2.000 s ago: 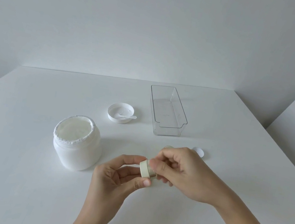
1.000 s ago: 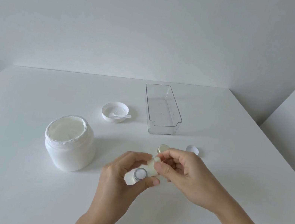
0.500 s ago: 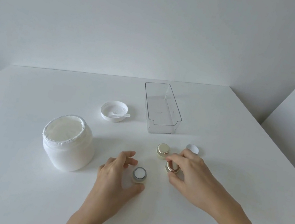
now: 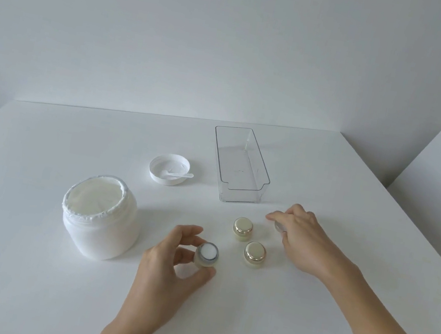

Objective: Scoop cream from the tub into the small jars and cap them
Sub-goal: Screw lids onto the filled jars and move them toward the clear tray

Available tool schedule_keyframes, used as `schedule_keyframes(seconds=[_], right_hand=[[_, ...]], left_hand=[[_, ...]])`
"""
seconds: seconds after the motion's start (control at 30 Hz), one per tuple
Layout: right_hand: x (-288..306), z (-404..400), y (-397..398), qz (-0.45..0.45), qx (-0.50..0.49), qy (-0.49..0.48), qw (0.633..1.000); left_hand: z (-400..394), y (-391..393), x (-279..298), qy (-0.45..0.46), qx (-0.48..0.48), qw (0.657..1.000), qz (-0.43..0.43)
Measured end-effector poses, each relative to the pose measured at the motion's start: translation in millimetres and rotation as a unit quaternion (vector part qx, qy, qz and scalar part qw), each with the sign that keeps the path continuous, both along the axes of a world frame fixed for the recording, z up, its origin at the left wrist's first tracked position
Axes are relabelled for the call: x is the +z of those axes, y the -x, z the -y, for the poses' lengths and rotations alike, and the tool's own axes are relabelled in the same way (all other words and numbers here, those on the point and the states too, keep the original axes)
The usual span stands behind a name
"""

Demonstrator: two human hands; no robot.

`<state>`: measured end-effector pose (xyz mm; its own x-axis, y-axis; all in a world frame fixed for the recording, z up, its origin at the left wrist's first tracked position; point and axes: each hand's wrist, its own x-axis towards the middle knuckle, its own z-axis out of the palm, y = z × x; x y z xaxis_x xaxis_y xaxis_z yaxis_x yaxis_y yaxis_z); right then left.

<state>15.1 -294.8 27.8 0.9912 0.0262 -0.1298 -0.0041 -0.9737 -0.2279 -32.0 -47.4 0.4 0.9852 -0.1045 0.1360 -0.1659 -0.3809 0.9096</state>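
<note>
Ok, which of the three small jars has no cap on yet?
The small jar held by the left hand, nearest the tub: its white inside shows from above. The other two jars wear gold caps.

Open white tub, brim-full of cream, upright at left; two gold-capped jars standing right of it; uncapped filled jar between.
</note>
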Motion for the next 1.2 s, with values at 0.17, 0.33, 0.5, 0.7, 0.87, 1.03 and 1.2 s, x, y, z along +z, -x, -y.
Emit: schedule_keyframes(seconds=[0.17,0.33,0.5,0.7,0.87,1.03,1.2], right_hand=[[12,-5,9,0.077,-0.011,-0.127,0.989],[43,-35,34,0.079,-0.029,-0.501,0.861],[52,-59,43,0.009,-0.052,-0.616,0.786],[48,-72,46,-0.026,-0.042,-0.646,0.761],[48,-70,46,-0.066,-0.029,-0.632,0.771],[50,-66,43,-0.073,-0.001,-0.593,0.802],[54,-59,40,-0.083,0.041,-0.544,0.834]], left_hand=[[-4,-2,3,0.105,0.009,0.993,-0.048],[-2,-2,9,0.199,-0.010,0.976,-0.085],[2,0,17,0.267,-0.028,0.958,-0.100],[3,3,24,0.278,-0.046,0.956,-0.077],[6,7,31,0.313,-0.029,0.946,-0.080],[6,7,32,0.296,-0.014,0.953,-0.069],[5,8,31,0.249,-0.017,0.967,-0.055]])
